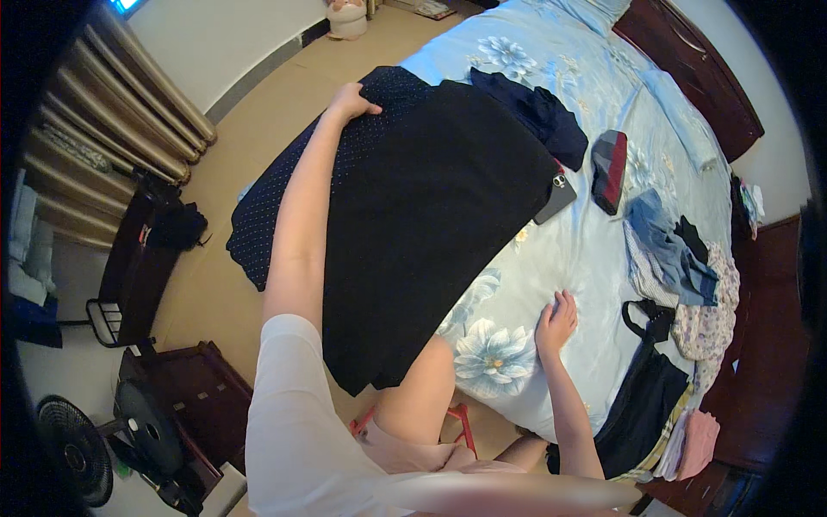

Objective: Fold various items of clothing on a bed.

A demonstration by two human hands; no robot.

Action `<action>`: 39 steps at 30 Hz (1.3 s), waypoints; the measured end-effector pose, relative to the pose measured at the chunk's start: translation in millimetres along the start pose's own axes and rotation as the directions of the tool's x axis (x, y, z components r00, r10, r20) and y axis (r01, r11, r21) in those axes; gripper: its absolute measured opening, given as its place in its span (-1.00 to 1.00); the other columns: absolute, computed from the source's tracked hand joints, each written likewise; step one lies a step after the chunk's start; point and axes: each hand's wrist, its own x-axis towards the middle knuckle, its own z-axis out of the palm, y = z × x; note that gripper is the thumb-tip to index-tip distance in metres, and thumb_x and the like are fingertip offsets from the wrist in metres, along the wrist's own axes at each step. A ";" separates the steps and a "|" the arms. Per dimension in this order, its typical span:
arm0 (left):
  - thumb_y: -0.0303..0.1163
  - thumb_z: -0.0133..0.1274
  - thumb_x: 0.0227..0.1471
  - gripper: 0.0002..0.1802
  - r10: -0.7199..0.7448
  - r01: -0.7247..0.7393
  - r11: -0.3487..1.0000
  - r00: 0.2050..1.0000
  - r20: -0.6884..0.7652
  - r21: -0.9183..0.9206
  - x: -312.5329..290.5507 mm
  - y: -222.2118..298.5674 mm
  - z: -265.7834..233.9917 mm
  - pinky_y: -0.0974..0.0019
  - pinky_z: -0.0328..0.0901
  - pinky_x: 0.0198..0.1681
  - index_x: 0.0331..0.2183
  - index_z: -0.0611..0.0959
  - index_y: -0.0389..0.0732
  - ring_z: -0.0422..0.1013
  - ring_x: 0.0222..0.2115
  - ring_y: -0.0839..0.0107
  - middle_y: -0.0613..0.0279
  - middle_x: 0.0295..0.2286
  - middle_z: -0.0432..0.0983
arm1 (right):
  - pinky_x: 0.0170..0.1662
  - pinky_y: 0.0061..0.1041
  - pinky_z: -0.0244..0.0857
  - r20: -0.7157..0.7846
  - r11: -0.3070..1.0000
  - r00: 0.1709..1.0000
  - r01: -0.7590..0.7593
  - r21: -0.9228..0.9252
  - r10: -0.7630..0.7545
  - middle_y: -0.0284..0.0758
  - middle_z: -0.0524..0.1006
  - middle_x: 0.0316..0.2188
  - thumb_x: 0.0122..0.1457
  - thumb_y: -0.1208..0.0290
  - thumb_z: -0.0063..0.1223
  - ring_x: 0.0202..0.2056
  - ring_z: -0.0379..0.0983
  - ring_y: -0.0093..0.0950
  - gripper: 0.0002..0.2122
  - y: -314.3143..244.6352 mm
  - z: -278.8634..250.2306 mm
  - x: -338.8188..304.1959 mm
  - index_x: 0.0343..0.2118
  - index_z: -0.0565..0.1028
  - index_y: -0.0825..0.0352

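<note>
A large black garment [422, 198] with a white-dotted navy part [301, 164] lies spread over the bed's near left side and hangs toward my knee. At its far left edge my left hand [351, 103] is closed on the dotted cloth, its fingertips partly out of sight. My right hand [556, 327] rests on the pale blue flowered bedsheet [525, 276], palm down, fingers stretched out and loosely apart, holding nothing. A dark phone [556, 200] lies against the black garment's right edge. Crumpled navy clothing [543, 121] lies just beyond it.
Right of the phone sits a grey and red folded cloth [609, 172]. Blue clothing [672, 246], a black strapped garment [642, 396] and pink cloth [698, 444] line the bed's right side. A black fan [76, 450] and dark wooden furniture [185, 405] stand at lower left.
</note>
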 end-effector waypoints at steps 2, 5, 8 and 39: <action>-0.26 0.31 -0.51 -0.12 -0.016 0.017 0.999 0.998 -0.054 0.030 -6.4 13.9 -0.6 0.30 0.16 -0.06 -0.08 0.33 -0.34 0.27 -0.11 0.19 -0.07 -0.17 0.34 | 0.08 -0.33 -0.19 -0.011 1.000 1.000 -0.010 -0.024 0.010 -0.25 0.25 -0.04 -0.01 0.40 -0.19 0.05 0.05 -0.33 -0.70 6.3 -2.9 0.5 -0.17 0.32 0.32; -0.14 0.22 -0.36 -0.17 0.023 0.005 0.980 0.990 -0.137 0.200 -24.5 6.5 -2.3 0.15 0.06 0.01 -0.02 0.27 -0.19 0.17 -0.03 0.17 -0.03 -0.08 0.23 | 0.07 -0.33 -0.18 -0.020 1.000 1.000 -0.009 -0.026 0.008 -0.25 0.25 -0.04 -0.01 0.40 -0.19 0.06 0.05 -0.32 -0.70 3.1 -1.3 -3.4 -0.17 0.32 0.33; 0.15 -0.10 -0.16 -0.18 0.136 0.066 0.911 0.883 -0.448 0.407 -46.4 11.7 31.0 -0.20 -0.37 0.07 0.08 0.03 0.03 -0.23 0.11 0.09 0.21 0.11 -0.23 | 0.07 -0.32 -0.17 -0.026 0.999 1.000 -0.013 -0.031 0.012 -0.24 0.26 -0.05 -0.02 0.40 -0.18 0.05 0.05 -0.32 -0.69 1.9 -7.3 -4.4 -0.17 0.31 0.33; -0.27 -0.20 -0.04 -0.58 0.715 -0.728 0.630 0.679 0.166 0.270 -339.1 177.9 342.4 -0.01 -0.27 0.10 -0.08 0.36 -0.06 -0.11 0.09 0.11 0.19 0.02 0.09 | 0.04 -0.20 -0.17 -0.465 0.835 0.774 -0.537 -0.123 0.430 -0.17 0.21 -0.05 -0.09 0.33 -0.05 0.05 -0.01 -0.26 -0.52 100.4 -29.2 22.4 -0.04 0.22 0.25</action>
